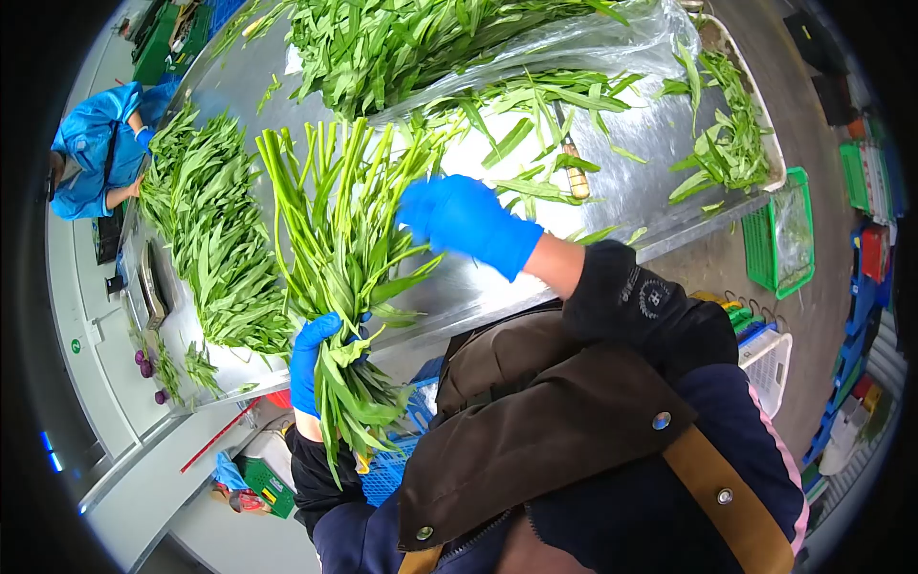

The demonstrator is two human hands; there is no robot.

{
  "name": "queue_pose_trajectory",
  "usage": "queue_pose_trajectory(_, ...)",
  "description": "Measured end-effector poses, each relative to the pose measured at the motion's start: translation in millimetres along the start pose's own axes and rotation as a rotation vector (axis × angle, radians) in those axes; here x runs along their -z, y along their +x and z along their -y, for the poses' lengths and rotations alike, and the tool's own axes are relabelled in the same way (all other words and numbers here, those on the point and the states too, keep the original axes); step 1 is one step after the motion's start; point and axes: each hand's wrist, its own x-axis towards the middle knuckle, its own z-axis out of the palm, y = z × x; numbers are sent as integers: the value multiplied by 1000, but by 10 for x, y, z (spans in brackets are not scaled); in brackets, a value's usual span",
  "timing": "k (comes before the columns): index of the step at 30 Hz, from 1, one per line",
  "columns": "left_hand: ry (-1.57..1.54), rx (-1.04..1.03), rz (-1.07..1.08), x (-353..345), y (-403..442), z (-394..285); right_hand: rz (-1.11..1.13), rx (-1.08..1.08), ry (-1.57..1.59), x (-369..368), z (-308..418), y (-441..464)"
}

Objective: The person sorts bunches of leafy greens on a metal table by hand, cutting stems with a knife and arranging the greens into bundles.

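Observation:
A bunch of leafy green stalks [354, 249] stands with its stem ends toward the far side of the metal table. Wrapped round its lower, leafy part is my left hand [320, 359], in a blue glove. Just right of the stems is my right hand [459, 218], also blue-gloved; motion smears its fingers, and whether they touch a leaf is not clear. A knife with a wooden handle [577, 172] lies among loose leaves beyond my right hand. Left of the held bunch, a long row of greens [215, 230] lies on the table.
A large heap of greens [382, 48] on plastic film covers the far table. More leaves [732, 134] lie at the right corner, above a green crate [779, 234]. A co-worker in blue [96, 148] stands at the left, hands at the row. The table edge [669, 244] runs before me.

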Motion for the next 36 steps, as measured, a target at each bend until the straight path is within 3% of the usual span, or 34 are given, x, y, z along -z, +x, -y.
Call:
queue_pose_trajectory(2,-33,8,73,94,-19,62,-327,-303,620,460,-208,10)
queue_pose_trajectory(3,-38,15,89,182,-1,89,-533,-473,537,669,-165,71)
queue_pose_trajectory(4,-40,23,106,232,7,102,-525,-562,307,738,-35,58)
queue_pose_trajectory(6,-70,-9,86,146,-36,109,-212,-584,408,664,305,22)
queue_pose_trajectory(10,-78,1,154,46,5,82,173,-650,363,120,585,135)
queue_pose_trajectory(14,-110,-16,149,81,-6,68,-26,-490,720,545,144,105)
queue_pose_trajectory(15,-125,-17,154,92,4,52,-242,-389,512,688,-70,39)
queue_pose_trajectory(16,-113,-32,144,95,-13,38,-448,-442,614,897,-337,-51)
queue_pose_trajectory(18,-141,-29,184,61,-25,34,-322,-648,326,1165,-40,-143)
queue_pose_trajectory(20,-130,-62,124,-1,-27,49,-195,-329,201,597,-91,-197)
queue_pose_trajectory(21,-117,-72,115,-14,-17,48,-243,35,-338,374,151,-216)
queue_pose_trajectory(22,-104,-81,105,-27,-7,48,-178,289,-435,232,168,-115)
queue_pose_trajectory(24,-81,-67,176,-45,-8,15,157,244,-554,162,159,-75)
queue_pose_trajectory(26,-40,-64,83,-65,-47,22,15,39,-70,414,126,-86)
queue_pose_trajectory(28,-2,-30,60,-82,-34,25,-81,-11,-478,624,164,-116)
queue_pose_trajectory(30,5,-17,60,-78,-27,25,-247,-101,-518,752,-63,-188)
queue_pose_trajectory(32,-76,-11,147,-20,-44,9,-453,-449,-288,999,-365,-311)
queue_pose_trajectory(34,-140,0,166,15,-100,-13,-333,-690,-551,1328,-340,-389)
queue_pose_trajectory(36,-120,-72,112,6,-128,-20,-232,-622,-541,1251,-292,-468)
